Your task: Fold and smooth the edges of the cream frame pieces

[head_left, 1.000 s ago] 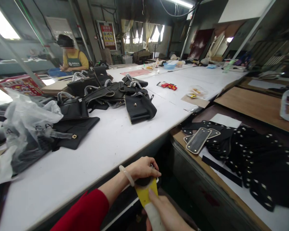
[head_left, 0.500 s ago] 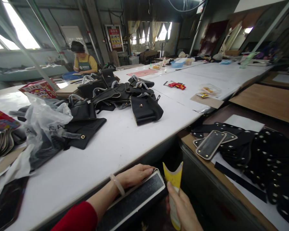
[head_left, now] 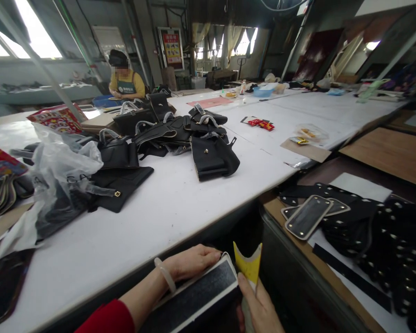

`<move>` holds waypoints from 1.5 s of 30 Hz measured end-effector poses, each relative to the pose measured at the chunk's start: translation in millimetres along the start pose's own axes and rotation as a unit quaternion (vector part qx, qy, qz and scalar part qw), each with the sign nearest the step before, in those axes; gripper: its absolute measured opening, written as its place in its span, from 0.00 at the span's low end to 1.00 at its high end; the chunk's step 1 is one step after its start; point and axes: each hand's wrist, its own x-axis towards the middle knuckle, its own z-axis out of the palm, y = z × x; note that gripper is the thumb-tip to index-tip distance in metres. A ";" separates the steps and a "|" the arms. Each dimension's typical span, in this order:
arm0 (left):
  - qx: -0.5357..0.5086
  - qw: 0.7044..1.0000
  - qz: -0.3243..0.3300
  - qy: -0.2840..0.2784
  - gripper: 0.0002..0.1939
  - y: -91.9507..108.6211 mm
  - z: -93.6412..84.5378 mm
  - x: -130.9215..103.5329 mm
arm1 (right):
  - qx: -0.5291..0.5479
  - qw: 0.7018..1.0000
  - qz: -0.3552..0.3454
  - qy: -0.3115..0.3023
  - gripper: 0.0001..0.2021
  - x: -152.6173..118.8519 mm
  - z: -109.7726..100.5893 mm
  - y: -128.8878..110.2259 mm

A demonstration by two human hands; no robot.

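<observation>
A black panel with a pale edge lies slanted at the bottom centre, beside the table's front edge. My left hand rests over its upper far edge, fingers together and gripping it. Right of its end, my right hand is closed round a yellow piece with a curved notch at its top; the thumb touches the panel's corner. What lies under the panel is dark and hard to make out.
Black bags are heaped on the white table, with a plastic bag at left. Studded black pieces lie on the right bench. A person sits at back left.
The view has shifted slightly. Both hands and the panel appear a little lower, and the yellow piece stays in my right hand.
</observation>
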 end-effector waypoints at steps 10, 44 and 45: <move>0.025 0.998 0.003 0.053 0.20 2.2 1.8 -4.4 | -0.344 0.899 0.000 -0.271 0.26 27.6 -79.9 -80.6; 0.131 0.980 0.066 0.135 0.14 23.1 12.6 -17.7 | -0.740 0.480 -0.431 -0.192 0.30 96.4 -7.4 -144.5; 0.143 0.978 0.068 0.140 0.14 22.8 13.3 -17.9 | -0.741 0.481 -0.428 -0.192 0.30 96.0 -7.3 -143.7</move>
